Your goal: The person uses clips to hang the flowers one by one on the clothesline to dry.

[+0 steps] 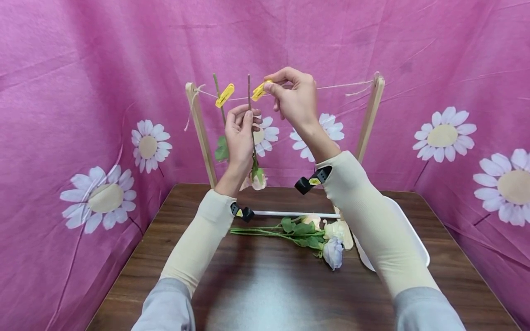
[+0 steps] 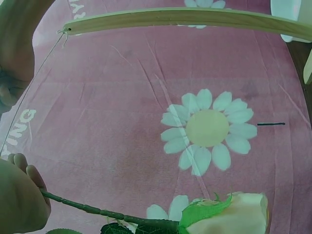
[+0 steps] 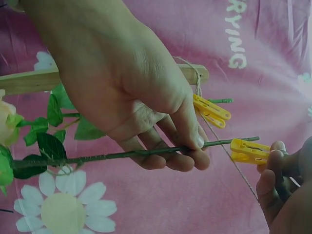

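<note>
My left hand [image 1: 241, 135] pinches the stem of a pale pink rose [image 1: 259, 178], which hangs head down with its stem end rising past the string [image 1: 339, 86]. My right hand [image 1: 296, 94] pinches a yellow clothespin [image 1: 260, 90] between thumb and fingers, its tip close beside that stem. In the right wrist view the clothespin [image 3: 249, 151] meets or overlaps the stem near the string; whether it grips either cannot be told. To the left, another yellow clothespin [image 1: 225, 95] holds a second green stem [image 1: 216, 82] on the string.
Two wooden posts [image 1: 368, 117] carry the string, with a white rod [image 1: 296, 214] low between them. Several roses [image 1: 332, 253] with green stems lie on the brown table [image 1: 256, 294]. A white tray [image 1: 407, 225] stands at the right, partly behind my right forearm.
</note>
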### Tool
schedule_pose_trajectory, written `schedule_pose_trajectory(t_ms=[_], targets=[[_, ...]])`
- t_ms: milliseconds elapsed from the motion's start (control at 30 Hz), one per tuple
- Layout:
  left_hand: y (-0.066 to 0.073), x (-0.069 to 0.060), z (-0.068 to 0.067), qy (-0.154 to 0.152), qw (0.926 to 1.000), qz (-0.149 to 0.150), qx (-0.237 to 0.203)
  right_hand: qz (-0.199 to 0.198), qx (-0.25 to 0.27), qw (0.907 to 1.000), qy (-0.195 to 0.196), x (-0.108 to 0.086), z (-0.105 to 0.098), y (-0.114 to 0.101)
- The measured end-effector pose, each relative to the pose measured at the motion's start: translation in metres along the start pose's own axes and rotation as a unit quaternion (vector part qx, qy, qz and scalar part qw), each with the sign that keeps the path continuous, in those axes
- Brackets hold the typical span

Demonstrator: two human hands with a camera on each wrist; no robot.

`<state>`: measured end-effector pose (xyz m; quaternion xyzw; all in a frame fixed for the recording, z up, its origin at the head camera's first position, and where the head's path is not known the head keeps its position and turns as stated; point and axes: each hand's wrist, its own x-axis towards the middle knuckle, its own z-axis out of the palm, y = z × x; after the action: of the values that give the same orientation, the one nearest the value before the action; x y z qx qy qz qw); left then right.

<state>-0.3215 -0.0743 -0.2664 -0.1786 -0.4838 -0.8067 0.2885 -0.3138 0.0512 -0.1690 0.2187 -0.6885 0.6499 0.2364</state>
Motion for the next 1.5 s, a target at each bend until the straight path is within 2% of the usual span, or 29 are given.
schedule_pose_trajectory(t_ms=[333, 500, 633, 767, 1000, 1200, 1500], targets=[[-0.001, 0.001, 0.000, 0.012, 0.9999, -0.009, -0.006, 0.048, 0.041, 0.9980, 0.001, 0.002, 0.013, 0.009], [0.000, 0.001, 0.000, 0.013, 0.9999, -0.007, 0.004, 0.061, 0.058, 0.9965, -0.001, 0.002, 0.016, 0.011], [0.001, 0.002, 0.000, 0.022, 0.9997, -0.006, -0.006, 0.070, 0.069, 0.9951, -0.006, 0.003, 0.017, 0.011], [0.002, 0.003, 0.000, 0.026, 0.9996, -0.007, -0.008, 0.082, 0.065, 0.9944, -0.012, 0.003, 0.015, 0.012], [0.004, 0.003, -0.001, 0.038, 0.9990, -0.023, 0.009, 0.118, 0.045, 0.9907, -0.051, 0.001, 0.010, 0.014], [0.004, 0.001, -0.003, 0.031, 0.9985, -0.044, 0.014, 0.099, 0.031, 0.9917, -0.076, -0.004, 0.009, 0.018], [0.005, 0.000, -0.004, 0.016, 0.9986, -0.044, 0.024, 0.075, -0.010, 0.9927, -0.093, -0.008, 0.006, 0.017]])
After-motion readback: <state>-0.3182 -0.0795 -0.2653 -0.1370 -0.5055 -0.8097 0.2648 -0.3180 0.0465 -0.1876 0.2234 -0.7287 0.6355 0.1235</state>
